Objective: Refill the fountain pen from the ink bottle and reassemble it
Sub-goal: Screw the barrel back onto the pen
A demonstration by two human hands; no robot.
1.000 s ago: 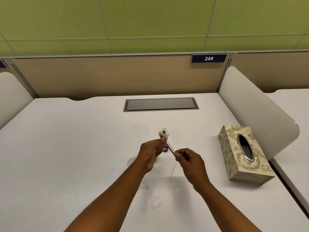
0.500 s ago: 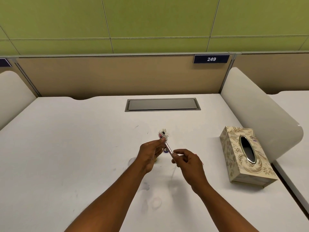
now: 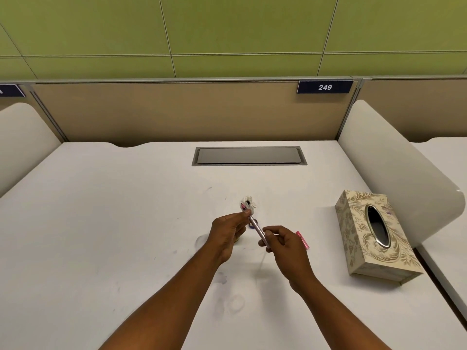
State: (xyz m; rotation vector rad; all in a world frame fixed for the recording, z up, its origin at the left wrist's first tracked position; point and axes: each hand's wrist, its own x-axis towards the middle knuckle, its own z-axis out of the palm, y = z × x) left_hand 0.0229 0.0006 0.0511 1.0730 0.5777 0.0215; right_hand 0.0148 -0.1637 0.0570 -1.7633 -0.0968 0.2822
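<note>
Both of my hands hold a slim pink fountain pen (image 3: 258,229) above the middle of the white desk (image 3: 101,223). My left hand (image 3: 227,234) pinches the pen's front end, which is wrapped in a crumpled white tissue (image 3: 248,203) with dark ink spots. My right hand (image 3: 284,245) grips the pen's rear end with curled fingers. A pink pen part (image 3: 302,239) lies on the desk just behind my right hand. Something small and dark blue (image 3: 253,224) shows on the desk below the pen, mostly hidden by my hands.
A patterned tissue box (image 3: 374,238) stands at the right. A grey cable flap (image 3: 249,155) is set into the desk's far side. Curved white dividers (image 3: 394,168) rise at both sides. Faint ink rings (image 3: 236,303) mark the desk near me.
My right hand has slid slightly along the pen toward my left hand, uncovering the pink part on the desk behind it. The left hand has kept its hold.
</note>
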